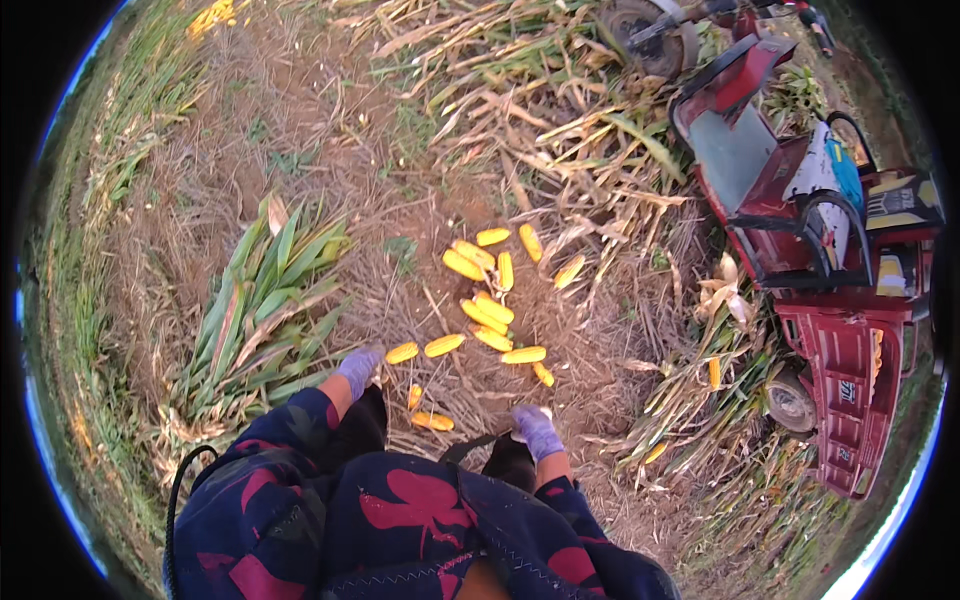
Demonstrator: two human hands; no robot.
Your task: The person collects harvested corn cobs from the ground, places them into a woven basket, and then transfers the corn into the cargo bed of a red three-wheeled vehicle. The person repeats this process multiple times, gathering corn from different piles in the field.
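Observation:
My left hand (361,369), in a pale purple glove, hangs low beside my left leg, just left of a husked yellow corn cob (402,352). Another gloved hand, my right hand (537,431), is low by my right leg, below a short corn cob (543,373). The fingers of both hands are too small and partly turned away to tell what, if anything, they hold. Several husked cobs lie scattered on the soil ahead, among them a pair of cobs (463,264) side by side. Nearer my feet rests an orange-yellow cob (433,421).
Cut green corn stalks (259,300) lie at left. Dry stalks and husks (555,135) cover the ground ahead. A red cargo tricycle (832,375) stands at right, beside more stalks (697,397) with a few cobs. A heap of cobs (212,16) lies far off at upper left.

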